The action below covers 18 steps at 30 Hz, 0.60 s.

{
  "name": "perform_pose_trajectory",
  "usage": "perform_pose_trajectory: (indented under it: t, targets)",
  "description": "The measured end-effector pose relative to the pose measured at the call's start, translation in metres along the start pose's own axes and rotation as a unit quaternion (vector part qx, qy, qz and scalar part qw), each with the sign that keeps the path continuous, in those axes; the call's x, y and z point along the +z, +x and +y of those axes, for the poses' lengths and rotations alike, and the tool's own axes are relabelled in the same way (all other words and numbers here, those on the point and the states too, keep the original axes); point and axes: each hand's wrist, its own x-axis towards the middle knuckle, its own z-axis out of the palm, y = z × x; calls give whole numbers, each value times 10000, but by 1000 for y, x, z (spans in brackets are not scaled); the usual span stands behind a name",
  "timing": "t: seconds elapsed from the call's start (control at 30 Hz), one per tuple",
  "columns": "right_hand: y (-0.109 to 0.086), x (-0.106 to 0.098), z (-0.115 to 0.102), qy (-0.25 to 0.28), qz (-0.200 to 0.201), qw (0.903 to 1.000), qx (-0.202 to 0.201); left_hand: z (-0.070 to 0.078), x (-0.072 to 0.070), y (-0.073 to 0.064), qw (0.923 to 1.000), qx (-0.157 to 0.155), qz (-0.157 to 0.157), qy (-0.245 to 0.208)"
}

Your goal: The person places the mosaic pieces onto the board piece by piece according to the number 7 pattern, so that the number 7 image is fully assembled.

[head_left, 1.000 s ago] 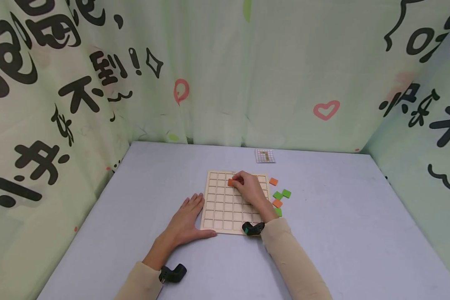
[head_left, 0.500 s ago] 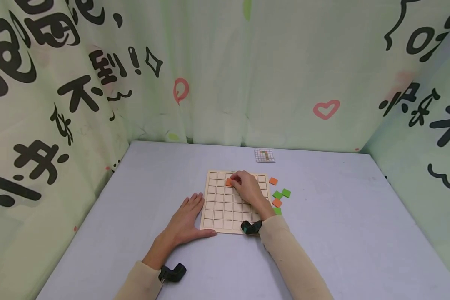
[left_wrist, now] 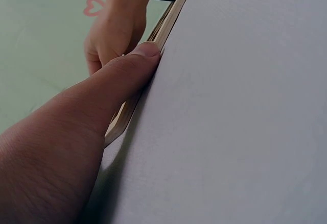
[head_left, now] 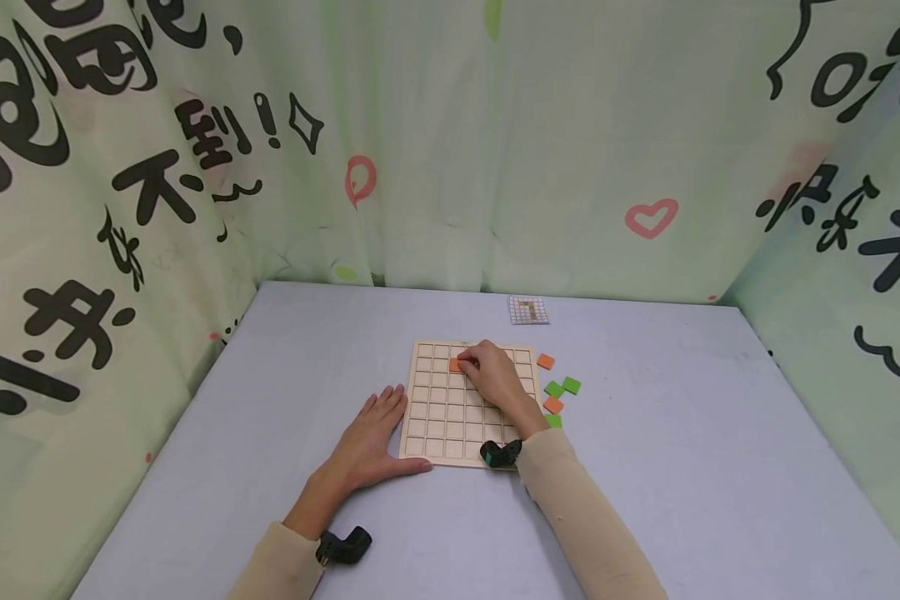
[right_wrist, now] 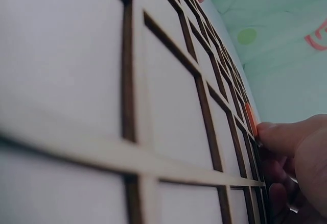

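Note:
A wooden grid board (head_left: 446, 410) lies on the table. My left hand (head_left: 369, 440) is spread at its near left corner, fingers along the left side; in the left wrist view the thumb (left_wrist: 145, 50) lies against the front edge. Over the board's far part, my right hand (head_left: 495, 379) pinches an orange square tile (head_left: 454, 365) by its right side. The right wrist view shows that tile (right_wrist: 251, 118) tilted up against the grid at the thumb tip. The fingertips beneath the thumb are partly hidden, and the right hand covers several grid cells.
Right of the board lie loose orange tiles (head_left: 545, 362) and green tiles (head_left: 572, 386). A small card (head_left: 528, 311) printed with a grid pattern is near the table's far edge. Printed curtains (head_left: 570, 167) stand behind the table and at both sides.
My right hand has shifted slightly left with the orange tile, and more of the tile shows past the fingertips. The left hand keeps its place at the corner.

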Motion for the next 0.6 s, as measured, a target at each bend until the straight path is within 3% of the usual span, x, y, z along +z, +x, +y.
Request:
perform_pose_trajectory:
  t: [0.6]
  targets:
    - [0,-3,2,147,-97,9998,-3,2,-1,0,10000,-3,15,-37]
